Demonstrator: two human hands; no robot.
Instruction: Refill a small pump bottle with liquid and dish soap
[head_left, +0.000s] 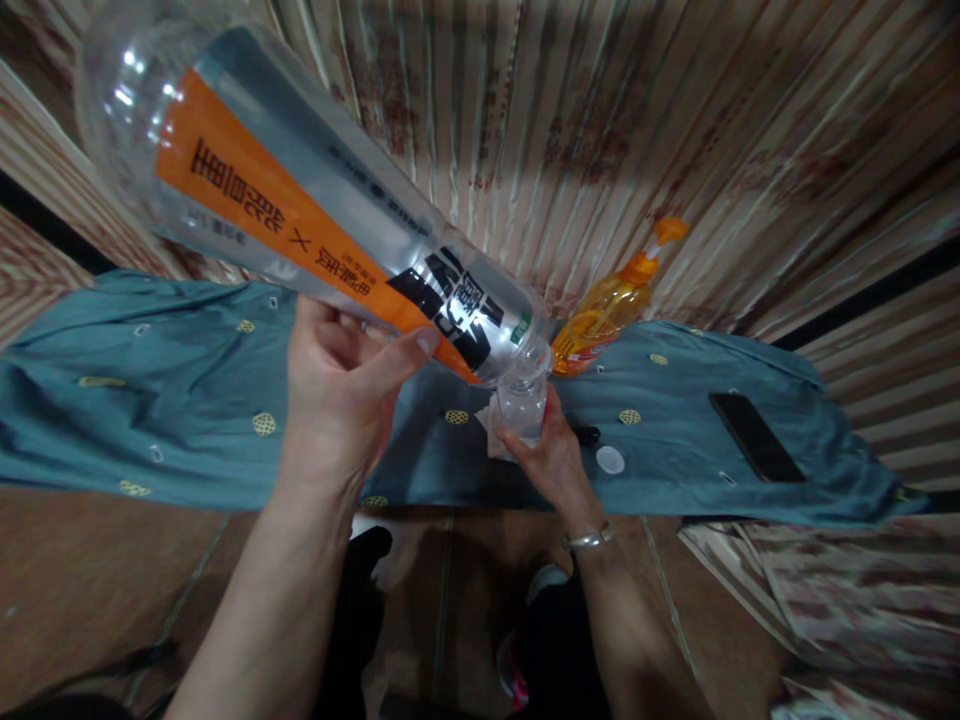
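Note:
A large clear bottle point(322, 210) with an orange and silver label is tilted down to the right, its neck over a small clear container point(523, 405). My left hand point(341, 385) is closed round the big bottle from below, thumb on the label. The small container is held upright by my right hand point(549, 448), its fingers wrapped about the sides. The bottle's mouth is at the container's top; whether they touch is hard to tell. Something pale, like paper point(495, 430), shows behind the container. A round white lid point(610, 460) lies right of my right hand, beside a small black object point(589, 435).
An orange pump bottle point(600, 315) stands on the teal cloth point(420, 450) behind my right hand. A black phone point(755, 437) lies at the right. Pleated curtains point(600, 120) hang behind, with dark bars at both sides.

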